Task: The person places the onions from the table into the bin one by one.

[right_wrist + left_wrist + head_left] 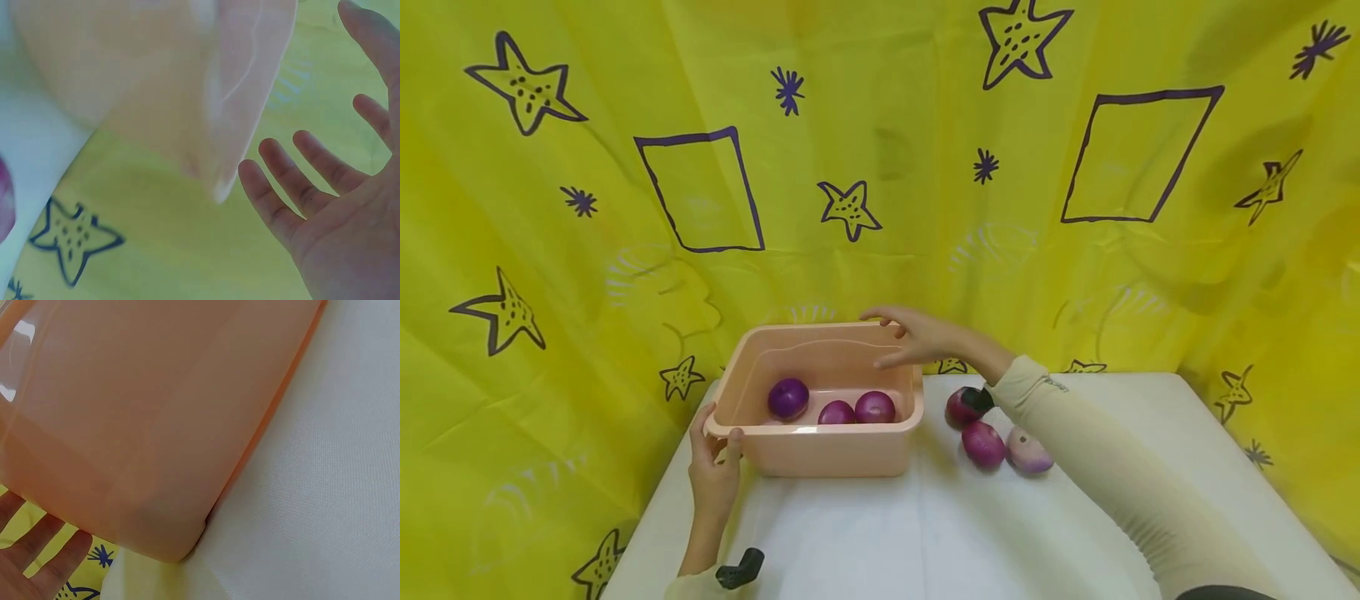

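My left hand grasps the near left corner of the peach tub, thumb over the rim and fingers against the outer wall, low in the left of the head view. In the left wrist view the tub's wall fills most of the frame, with my fingers lying along it at the lower left. My right hand hangs over the tub's far right corner, near the middle of the frame, its grip released and fingers spread; the right wrist view shows the bare palm beside the blurred rim, possibly just clear of it. Three purple onions lie inside the tub. Three more onions sit together on the white surface just right of the tub, beneath my right sleeve.
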`<state>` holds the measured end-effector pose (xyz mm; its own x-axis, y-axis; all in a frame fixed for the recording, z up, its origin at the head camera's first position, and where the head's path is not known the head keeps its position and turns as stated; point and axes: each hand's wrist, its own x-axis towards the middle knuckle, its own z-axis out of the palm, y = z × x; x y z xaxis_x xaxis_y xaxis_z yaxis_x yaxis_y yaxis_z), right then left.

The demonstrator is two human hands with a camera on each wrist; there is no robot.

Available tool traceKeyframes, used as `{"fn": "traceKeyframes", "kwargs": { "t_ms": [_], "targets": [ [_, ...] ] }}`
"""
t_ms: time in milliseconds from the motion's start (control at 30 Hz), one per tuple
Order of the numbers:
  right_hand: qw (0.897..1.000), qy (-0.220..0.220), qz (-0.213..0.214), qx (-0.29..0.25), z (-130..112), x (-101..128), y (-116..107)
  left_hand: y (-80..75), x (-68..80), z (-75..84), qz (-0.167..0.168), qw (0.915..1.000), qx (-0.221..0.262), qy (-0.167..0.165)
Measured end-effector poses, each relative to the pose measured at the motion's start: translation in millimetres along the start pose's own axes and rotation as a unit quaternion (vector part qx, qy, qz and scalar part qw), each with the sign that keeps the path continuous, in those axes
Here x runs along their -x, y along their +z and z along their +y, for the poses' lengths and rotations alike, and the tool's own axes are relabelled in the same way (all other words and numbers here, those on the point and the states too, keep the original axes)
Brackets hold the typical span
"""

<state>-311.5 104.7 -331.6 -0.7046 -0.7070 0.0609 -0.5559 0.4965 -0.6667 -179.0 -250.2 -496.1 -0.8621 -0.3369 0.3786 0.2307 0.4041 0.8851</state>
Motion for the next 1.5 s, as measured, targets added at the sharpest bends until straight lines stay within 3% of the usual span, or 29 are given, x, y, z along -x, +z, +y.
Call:
{"fn": "traceKeyframes", "kwargs": {
  "t_ms": [433, 767, 1100, 1300, 1500],
  "targets": [
    [0.996, 0.024, 0.071, 0.05, 48, 81, -24, 0.6, 0.9, 1.9, -0.002, 1.0, -0.004, -0.004],
    [0.991, 0.067, 0.097, 0.063, 86, 140, -40, 1.2, 0.2, 1.9, 0.001, 1.0, 0.001, 0.007],
    [0.987, 0.085, 0.116, 0.074, 110, 173, -44, 0.9, -1.5, -1.0, 0.009, 0.9999, 0.006, 0.009],
    [0.986, 0.084, 0.127, 0.066, 125, 188, -35, 1.0, -1.7, -1.3, 0.015, 0.9999, 0.005, 0.007],
    [0.988, 0.102, 0.111, 0.039, 148, 206, -22, 1.5, -1.7, -0.5, 0.018, 0.9997, 0.01, 0.014]
  ]
}}
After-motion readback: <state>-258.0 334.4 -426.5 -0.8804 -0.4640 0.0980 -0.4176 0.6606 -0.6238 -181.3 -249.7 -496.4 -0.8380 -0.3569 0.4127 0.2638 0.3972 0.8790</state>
